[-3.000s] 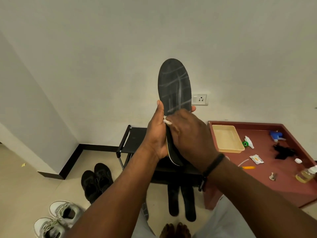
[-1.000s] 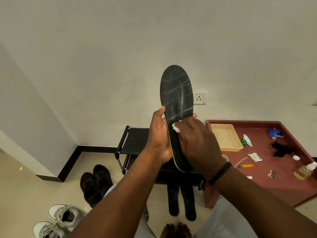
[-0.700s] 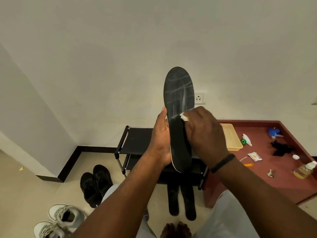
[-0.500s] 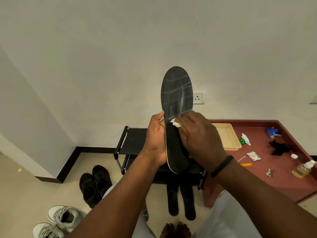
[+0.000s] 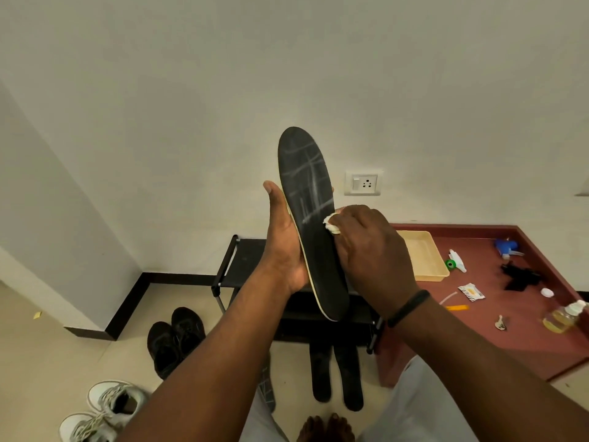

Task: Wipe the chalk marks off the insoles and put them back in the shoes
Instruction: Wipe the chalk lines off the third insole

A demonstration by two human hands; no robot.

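Observation:
A black insole with white chalk lines on its upper half stands upright in front of me. My left hand grips its left edge from behind. My right hand presses a small white wipe against the middle of the insole, right below the chalk lines. Two more dark insoles lie side by side on the floor under the rack. A pair of black shoes stands on the floor at the left, and a pair of white sneakers sits at the bottom left.
A low black shoe rack stands against the wall. To the right, a dark red table carries a yellow tray, a blue spray head, a bottle of yellowish liquid, a sachet and small bits. A wall socket is behind the insole.
My right hand has been rubbing the wipe up and down the insole's middle, and now it sits to the right of centre. The insole is tilted slightly more to the left.

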